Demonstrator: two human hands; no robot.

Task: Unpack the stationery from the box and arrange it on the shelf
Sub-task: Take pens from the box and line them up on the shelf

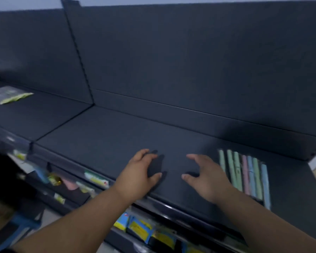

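"Dark shelf [117,136], both forearms reach in from below, hands over its front part. Left pose?"

"Left hand [140,172] palm down, fingers curved and spread, thumb pointing toward the other hand. Grip slack, holds nothing, only shadow beneath."

"Right?"

"Right hand [206,178] mirrors it: palm down, fingers splayed, grip holding nothing. Hands near each other, apart."

"Stationery?"

"Pastel pens [244,176], green, pink and blue, lie flat in a row on the shelf just beside the right hand, on its outer side. Contact: cannot tell."

"Else?"

"Yellow-green packet [9,94] on the neighbouring shelf, far left. Blurred coloured packets [139,229] on the lower shelf."
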